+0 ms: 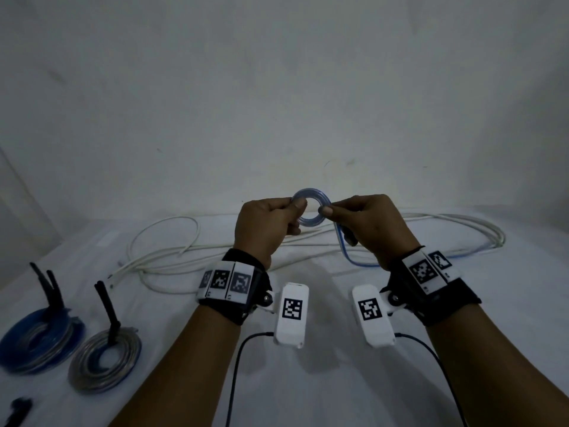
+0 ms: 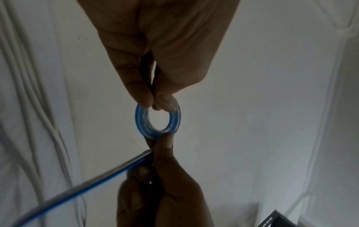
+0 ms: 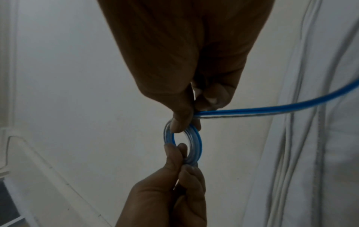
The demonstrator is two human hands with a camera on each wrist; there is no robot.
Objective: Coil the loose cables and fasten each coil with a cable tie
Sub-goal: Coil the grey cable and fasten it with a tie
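Note:
I hold a small coil (image 1: 309, 192) of blue-and-clear cable in the air between both hands, above the white table (image 1: 308, 380). My left hand (image 1: 297, 208) pinches its left side with thumb and fingers. On the opposite side my right hand (image 1: 328, 209) pinches it where the loose tail (image 1: 343, 252) leaves the coil and drops to the table. The left wrist view shows the coil (image 2: 138, 121) under my left hand (image 2: 153, 101). In the right wrist view my right hand (image 3: 186, 122) grips coil (image 3: 197, 141) and tail (image 3: 272, 110). A dark piece (image 1: 349, 235) shows under my right fingers; I cannot tell what it is.
A long loose white cable (image 1: 184, 251) sprawls across the far side of the table, behind my hands. At the near left lie two finished coils, one blue (image 1: 40, 340) and one grey (image 1: 104, 362), each with a black tie standing up. Another black tie (image 1: 20, 411) lies at the bottom left.

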